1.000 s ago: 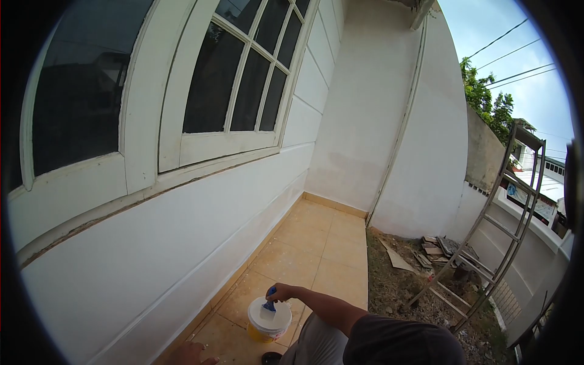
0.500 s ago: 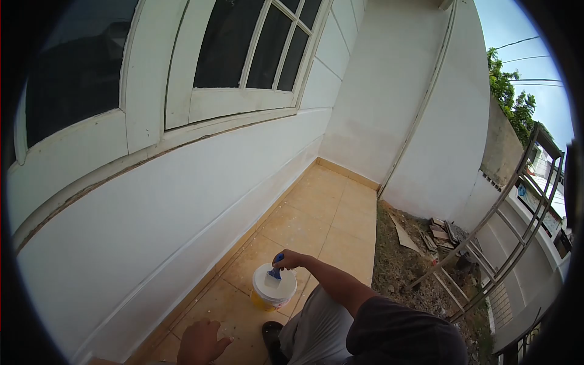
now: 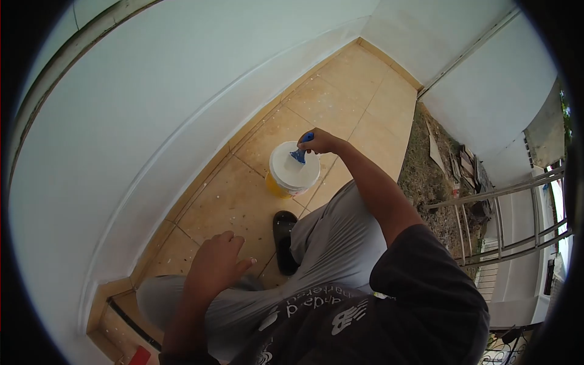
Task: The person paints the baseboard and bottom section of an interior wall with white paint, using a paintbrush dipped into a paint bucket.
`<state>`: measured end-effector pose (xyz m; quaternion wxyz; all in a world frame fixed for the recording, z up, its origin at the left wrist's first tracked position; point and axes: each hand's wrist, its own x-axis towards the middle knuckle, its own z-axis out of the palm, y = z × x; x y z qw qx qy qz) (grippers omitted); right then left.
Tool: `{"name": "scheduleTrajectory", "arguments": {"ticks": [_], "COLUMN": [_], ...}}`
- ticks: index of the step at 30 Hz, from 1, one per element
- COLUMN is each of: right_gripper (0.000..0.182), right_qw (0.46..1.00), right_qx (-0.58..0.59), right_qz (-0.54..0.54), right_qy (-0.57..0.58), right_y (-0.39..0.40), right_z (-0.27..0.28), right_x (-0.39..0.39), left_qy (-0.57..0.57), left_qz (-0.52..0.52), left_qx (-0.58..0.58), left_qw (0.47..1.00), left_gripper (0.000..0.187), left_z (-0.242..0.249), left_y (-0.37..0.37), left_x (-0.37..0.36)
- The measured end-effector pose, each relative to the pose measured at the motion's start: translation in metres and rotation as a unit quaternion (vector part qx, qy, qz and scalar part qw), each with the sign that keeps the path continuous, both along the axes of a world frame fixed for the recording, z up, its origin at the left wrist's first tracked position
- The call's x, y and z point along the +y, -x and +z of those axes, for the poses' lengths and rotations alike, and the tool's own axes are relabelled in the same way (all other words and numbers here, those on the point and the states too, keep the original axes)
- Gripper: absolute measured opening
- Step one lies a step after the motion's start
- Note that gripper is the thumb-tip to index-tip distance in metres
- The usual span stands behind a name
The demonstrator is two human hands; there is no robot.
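Note:
My right hand [image 3: 322, 142] is closed around the handle of a blue paintbrush [image 3: 298, 156]. The brush's lower end sits at the white paint inside a bucket [image 3: 281, 183], whose side is white and yellow. My left hand [image 3: 218, 263] hangs over my left knee, thumb apart from the fingers, with nothing in it. The bucket stands on the tiled floor [image 3: 243, 194], just beyond my dark shoe [image 3: 283, 242].
A white wall [image 3: 121, 121] with a tan skirting runs along my left and meets another wall ahead. To the right, past the tile edge, lie dirt, a heap of broken boards [image 3: 468, 167] and a leaning metal ladder [image 3: 499, 198]. A red object [image 3: 140, 355] shows at bottom left.
My view has tilted down, so the windows have left the frame and my legs and shirt show more. The brush remains in my right hand at the bucket.

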<state>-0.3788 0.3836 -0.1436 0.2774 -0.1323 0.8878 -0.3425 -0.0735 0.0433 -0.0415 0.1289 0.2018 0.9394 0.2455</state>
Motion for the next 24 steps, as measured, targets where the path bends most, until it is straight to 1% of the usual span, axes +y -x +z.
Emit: {"name": "scheduleTrajectory", "arguments": {"ticks": [3,6,10,11,14,17,20,24], "right_gripper": [0.026,0.026,0.026,0.027,0.026,0.026,0.026,0.025], "right_qw": [1.0,1.0,1.0,1.0,0.995,0.985,0.987,0.984], "right_qx": [-0.019,-0.01,0.003,-0.007,0.054,0.098,0.095,0.104], "right_qz": [-0.005,0.005,0.007,0.002,0.062,0.092,0.081,0.094], "right_qy": [0.013,0.012,0.018,-0.007,-0.06,-0.108,-0.105,-0.109], "right_y": [-0.005,0.002,0.002,0.004,0.001,-0.003,-0.007,-0.012], "right_z": [0.011,0.002,-0.01,-0.013,-0.027,-0.04,-0.049,-0.059], "right_x": [-0.003,-0.001,0.0,0.0,-0.003,-0.002,-0.001,0.001], "left_qy": [0.029,0.023,0.04,0.041,0.044,0.046,0.05,0.056], "left_qz": [0.013,0.017,0.016,0.014,0.006,0.0,-0.001,-0.003], "left_qx": [-0.08,-0.056,-0.085,-0.083,-0.089,-0.083,-0.087,-0.086], "left_qw": [0.996,0.998,0.995,0.996,0.995,0.995,0.995,0.995], "left_gripper": [0.045,0.045,0.045,0.045,0.045,0.044,0.044,0.044], "left_z": [0.008,0.003,0.005,0.004,0.002,0.0,-0.003,-0.01], "left_y": [0.007,0.011,0.017,0.018,0.021,0.023,0.024,0.027], "left_x": [0.006,0.007,0.01,0.011,0.014,0.015,0.015,0.013]}}
